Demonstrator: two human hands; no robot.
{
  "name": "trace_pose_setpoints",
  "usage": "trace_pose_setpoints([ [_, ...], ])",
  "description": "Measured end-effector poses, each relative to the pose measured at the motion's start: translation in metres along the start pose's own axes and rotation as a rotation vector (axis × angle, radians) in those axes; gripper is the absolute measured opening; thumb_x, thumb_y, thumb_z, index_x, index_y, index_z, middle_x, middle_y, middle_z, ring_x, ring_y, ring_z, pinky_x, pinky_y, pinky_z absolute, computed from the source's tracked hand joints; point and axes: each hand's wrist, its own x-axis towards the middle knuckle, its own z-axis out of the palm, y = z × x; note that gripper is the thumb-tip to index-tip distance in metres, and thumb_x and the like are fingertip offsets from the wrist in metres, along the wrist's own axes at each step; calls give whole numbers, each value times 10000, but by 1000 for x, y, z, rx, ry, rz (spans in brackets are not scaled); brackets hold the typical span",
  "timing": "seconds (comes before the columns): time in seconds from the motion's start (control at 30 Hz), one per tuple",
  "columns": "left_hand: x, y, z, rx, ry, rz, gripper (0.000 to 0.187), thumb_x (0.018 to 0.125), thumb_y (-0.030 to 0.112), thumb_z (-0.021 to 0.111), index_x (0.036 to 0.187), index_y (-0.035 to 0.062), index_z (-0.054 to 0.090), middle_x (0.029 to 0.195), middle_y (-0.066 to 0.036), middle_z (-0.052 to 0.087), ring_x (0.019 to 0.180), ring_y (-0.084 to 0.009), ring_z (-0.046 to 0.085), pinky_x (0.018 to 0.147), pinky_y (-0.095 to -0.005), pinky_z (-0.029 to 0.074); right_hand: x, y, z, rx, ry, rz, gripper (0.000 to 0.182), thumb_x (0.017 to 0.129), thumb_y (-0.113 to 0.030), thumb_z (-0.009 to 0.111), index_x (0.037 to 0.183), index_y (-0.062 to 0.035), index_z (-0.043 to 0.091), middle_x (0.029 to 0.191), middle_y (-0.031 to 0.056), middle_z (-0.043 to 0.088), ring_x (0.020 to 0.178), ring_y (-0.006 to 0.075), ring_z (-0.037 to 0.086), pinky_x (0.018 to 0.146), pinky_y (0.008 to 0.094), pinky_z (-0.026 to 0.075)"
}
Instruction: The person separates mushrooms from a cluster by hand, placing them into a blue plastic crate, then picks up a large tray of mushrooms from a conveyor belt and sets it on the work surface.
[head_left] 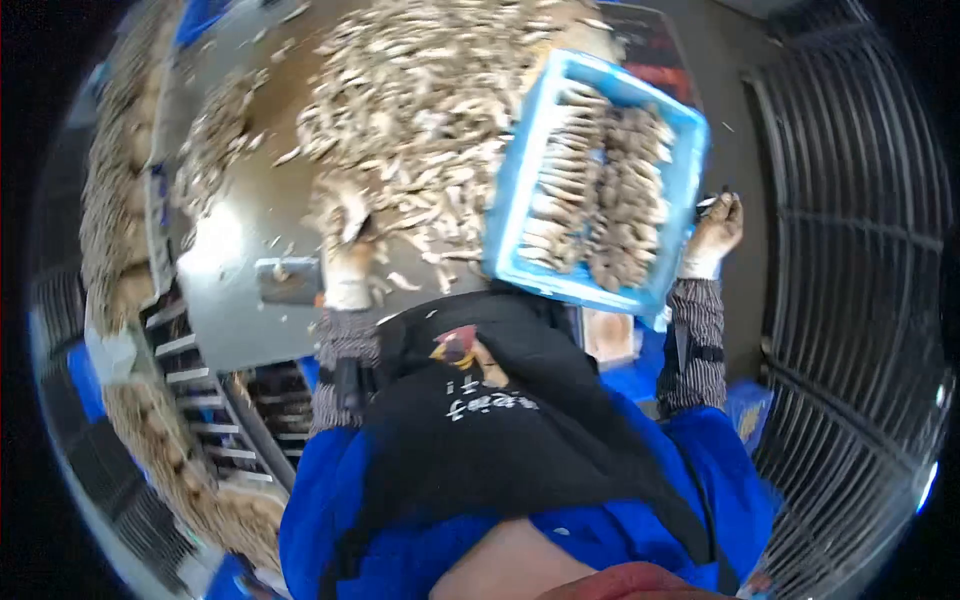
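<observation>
My left hand (347,255), blurred, is at the near edge of a large heap of slender whitish-brown mushrooms (410,95). Its fingers are closed about a pale, curved mushroom (353,210) with a dark end. Just outside the right wall of a light blue crate (507,190), my right hand (715,235) is closed, fingers bent, with a small dark-and-white object at the fingertips that I cannot make out. Inside the crate lie two columns of mushrooms (570,170), packed side by side with brown parts toward the middle.
The grey tabletop (240,320) carries a smaller mushroom pile (215,140) and a small flat grey block (288,280). Metal racking (850,230) stands along the right. Down the left runs a long band of more brownish-white produce (115,180), with slatted frames beside it.
</observation>
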Motion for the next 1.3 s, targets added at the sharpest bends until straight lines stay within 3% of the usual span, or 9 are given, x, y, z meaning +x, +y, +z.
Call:
trace_pose_setpoints([
  [0.07,-10,28,62,-810,272,-55,308,952,195,599,1242,93,581,1033,-123,689,818,-279,664,631,-464,591,20,48,-30,-116,142,-28,297,996,-240,534,939,43,599,740,-15,534,649,71,458,556,239,367],
  [0.23,-2,-25,52,118,-10,409,355,914,163,654,1256,100,585,1171,-58,654,1049,-185,630,916,-349,514,34,112,-52,-553,-360,67,445,962,-333,554,1155,64,614,1124,277,649,1069,374,618,936,406,467],
  [0.33,-38,16,135,-65,-149,371,393,865,129,712,1232,89,579,1142,16,627,1015,-112,603,848,-281,507,11,27,-7,-499,-175,-205,511,994,-340,523,1304,67,511,1231,275,584,1131,352,578,988,399,453],
  [0.47,-46,31,159,-33,-300,375,445,806,37,723,1197,85,517,1063,19,588,952,-108,589,804,-243,506,-72,-99,77,-58,-773,-370,412,994,-235,533,1326,9,518,1092,155,622,992,237,597,891,362,494],
  [0.53,-38,24,149,142,-276,324,687,707,55,814,1302,40,471,1120,-14,585,970,-146,585,884,-291,491,-114,-136,107,325,-1227,211,422,924,-143,654,1305,1,541,1104,109,633,968,162,607,876,324,504],
  [0.67,-58,41,173,32,-189,416,761,709,-84,749,1363,30,378,1198,-68,565,1076,-188,590,898,-309,523,-170,-152,158,647,-1268,270,373,873,-85,719,1198,28,576,1053,93,665,935,135,631,875,272,511],
  [1.1,-54,39,124,-324,-273,343,575,908,224,683,1412,132,423,1354,-13,510,1251,-179,504,1099,-385,400,-188,-189,204,459,-1473,326,256,897,-90,641,1118,24,582,935,45,617,855,109,537,773,254,445],
  [1.17,-52,36,118,-284,-267,366,564,915,240,676,1409,134,427,1354,-17,511,1255,-182,501,1098,-386,400,-202,-180,211,455,-1281,-152,242,870,-78,670,1078,17,592,894,46,608,817,106,532,738,260,452],
  [1.3,-45,46,126,-616,-360,385,591,921,388,641,1420,156,423,1371,-10,510,1264,-170,496,1076,-376,421,-197,-188,211,291,-1586,124,251,871,-95,670,1086,4,589,898,51,609,819,115,550,741,249,462],
])
